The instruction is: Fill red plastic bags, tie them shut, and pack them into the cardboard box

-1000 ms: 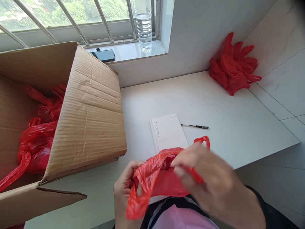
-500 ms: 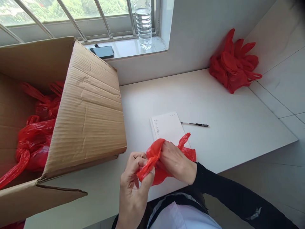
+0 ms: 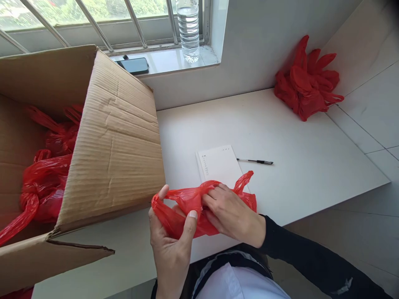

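Observation:
A thin red plastic bag (image 3: 187, 198) is stretched between my two hands, low over the front of the white table (image 3: 262, 124). My left hand (image 3: 174, 245) has its fingers hooked through the bag's left end, with the thumb pressed on the plastic. My right hand (image 3: 232, 209) grips the bag's middle, its fingertips partly hidden in the folds. One loose corner sticks up past the right hand. Just behind the bag lies a white notebook (image 3: 218, 164), which the bag partly covers. A black pen (image 3: 255, 161) rests beside it.
At left a large open cardboard box (image 3: 121, 137) holds several red bags (image 3: 46, 182). A heap of red bags (image 3: 307, 89) leans in the back right corner. On the windowsill are a phone (image 3: 134, 65) and a water bottle (image 3: 188, 35).
My left hand has shifted left and its fingers have slipped into the bag's end, spreading the bunched plastic wider. My right hand has moved slightly right, still gripping.

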`<state>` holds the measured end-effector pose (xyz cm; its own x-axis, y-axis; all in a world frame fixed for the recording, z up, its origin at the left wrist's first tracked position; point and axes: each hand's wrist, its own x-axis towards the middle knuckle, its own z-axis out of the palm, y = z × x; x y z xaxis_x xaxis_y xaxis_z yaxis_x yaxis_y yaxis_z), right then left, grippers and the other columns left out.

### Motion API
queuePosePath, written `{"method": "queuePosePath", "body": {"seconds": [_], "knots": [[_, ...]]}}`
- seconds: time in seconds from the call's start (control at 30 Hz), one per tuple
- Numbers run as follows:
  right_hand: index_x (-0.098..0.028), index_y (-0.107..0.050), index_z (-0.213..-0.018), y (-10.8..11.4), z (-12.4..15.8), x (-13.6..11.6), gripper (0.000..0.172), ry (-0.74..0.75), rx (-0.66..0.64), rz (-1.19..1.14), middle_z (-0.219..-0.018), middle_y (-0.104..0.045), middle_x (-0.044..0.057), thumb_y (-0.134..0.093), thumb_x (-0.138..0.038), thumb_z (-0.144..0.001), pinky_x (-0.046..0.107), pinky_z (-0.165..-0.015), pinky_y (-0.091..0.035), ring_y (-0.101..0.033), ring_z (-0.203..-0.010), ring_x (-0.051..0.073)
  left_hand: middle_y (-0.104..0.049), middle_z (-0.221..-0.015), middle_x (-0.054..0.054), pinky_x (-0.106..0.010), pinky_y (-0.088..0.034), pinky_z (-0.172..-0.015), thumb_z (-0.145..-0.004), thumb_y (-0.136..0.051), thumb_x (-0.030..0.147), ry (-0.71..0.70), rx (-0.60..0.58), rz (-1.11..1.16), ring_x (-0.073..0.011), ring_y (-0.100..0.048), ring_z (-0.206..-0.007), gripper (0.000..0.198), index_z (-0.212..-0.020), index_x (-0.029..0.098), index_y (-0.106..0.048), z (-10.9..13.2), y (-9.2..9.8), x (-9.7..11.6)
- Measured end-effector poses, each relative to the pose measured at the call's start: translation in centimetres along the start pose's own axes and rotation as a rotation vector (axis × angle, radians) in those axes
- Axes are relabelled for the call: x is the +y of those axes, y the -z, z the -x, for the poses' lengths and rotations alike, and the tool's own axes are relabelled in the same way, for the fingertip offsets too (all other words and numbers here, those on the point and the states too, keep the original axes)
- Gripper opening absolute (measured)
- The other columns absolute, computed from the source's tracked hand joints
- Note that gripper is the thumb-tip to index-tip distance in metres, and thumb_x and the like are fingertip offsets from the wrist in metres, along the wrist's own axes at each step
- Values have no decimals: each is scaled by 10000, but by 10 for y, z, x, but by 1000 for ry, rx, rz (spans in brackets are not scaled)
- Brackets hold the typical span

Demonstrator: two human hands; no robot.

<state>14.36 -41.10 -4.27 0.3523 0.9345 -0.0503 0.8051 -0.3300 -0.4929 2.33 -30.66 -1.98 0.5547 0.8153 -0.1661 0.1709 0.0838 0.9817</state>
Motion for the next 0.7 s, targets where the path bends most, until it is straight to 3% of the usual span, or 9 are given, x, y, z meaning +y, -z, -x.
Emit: {"method": "queuePosePath", "body": {"seconds": [0.1, 0.27, 0.4, 0.53, 0.7], "knots": [[-174, -550, -932, 9, 9, -3, 142, -72, 38, 33, -858, -619, 44, -448, -75, -919, 380, -830, -479, -534, -791, 206, -519, -718, 73, -183, -553, -711, -779, -835, 352, 12, 4, -35, -109, -544, -655, 820, -1494, 361, -432, 2, -2, 2], [-168, -553, -1021, 10, 12, -8, 204, -133, 42, 28, -865, -637, 52, -426, -49, -913, 390, -796, -486, -559, -798, 225, -530, -808, 51, -200, -570, -738, -811, -807, 321, -42, -58, -71, -120, -564, -720, 848, -1530, 368, -359, 6, -3, 1], [-171, -570, -990, 9, 10, -7, 148, -148, 69, -80, -908, -670, 61, -458, -95, -931, 381, -889, -491, -594, -877, 225, -576, -850, 30, -274, -601, -779, -832, -783, 304, -126, -100, -134, -149, -609, -749, 882, -1568, 357, -300, 8, 0, 1], [-147, -597, -1068, 12, 12, -5, 175, -102, -69, -87, -909, -698, 70, -474, -127, -946, 408, -1036, -457, -635, -922, 224, -610, -869, 15, -320, -618, -815, -840, -781, 338, -103, -123, -152, -174, -649, -791, 854, -1566, 362, -331, 4, 6, -1], [-126, -642, -1122, 11, 12, -5, 243, -120, -208, 124, -1069, -710, 130, -483, -94, -940, 492, -1168, -337, -632, -1097, 282, -584, -1339, -61, -382, -572, -979, -827, -790, 372, -102, -110, -224, -247, -641, -1118, 773, -1515, 380, -437, 2, 11, -10]]}}
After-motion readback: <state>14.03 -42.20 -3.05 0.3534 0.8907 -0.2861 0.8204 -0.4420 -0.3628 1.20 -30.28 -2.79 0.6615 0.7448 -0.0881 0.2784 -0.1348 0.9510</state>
